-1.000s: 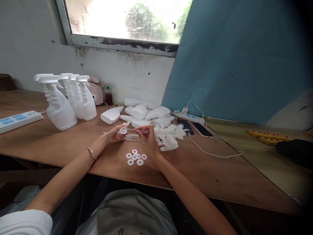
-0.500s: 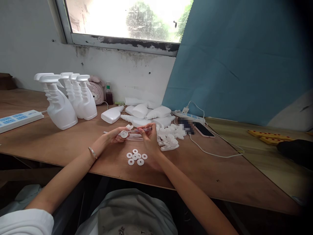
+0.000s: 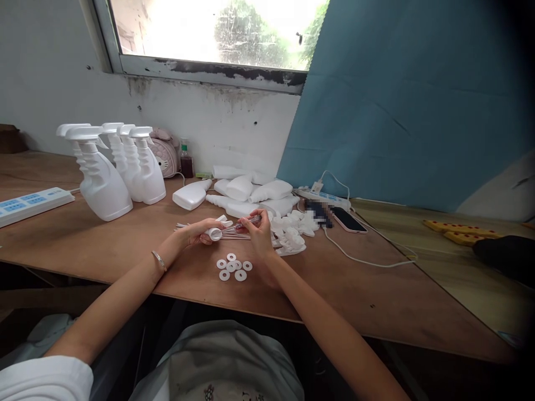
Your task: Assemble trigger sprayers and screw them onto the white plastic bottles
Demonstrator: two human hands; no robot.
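Observation:
My left hand (image 3: 201, 234) is closed around a white spray trigger head (image 3: 215, 234), its round collar turned toward me. In my right hand (image 3: 259, 228) is a slim screwdriver (image 3: 242, 225), pinched between thumb and fingers. Its thin shaft points left at the trigger head; whether the tip touches I cannot tell. Thin white dip tubes (image 3: 237, 236) lie on the table beneath both hands. Closer to me, several flat white washers (image 3: 241, 275) form a small cluster. A heap of white trigger heads (image 3: 292, 228) sits just right of my right hand.
Several assembled spray bottles (image 3: 106, 186) stand at the left, near a power strip (image 3: 37, 200). White bottles without heads (image 3: 240, 190) lie in a pile behind my hands. A phone (image 3: 350, 220) with a charging cable (image 3: 363, 263) is at the right. The wooden table's front edge (image 3: 234, 305) runs before me.
The trigger head in my left hand has tilted and moved slightly right and down. The screwdriver has tipped, its handle end now higher. The view has shifted very little.

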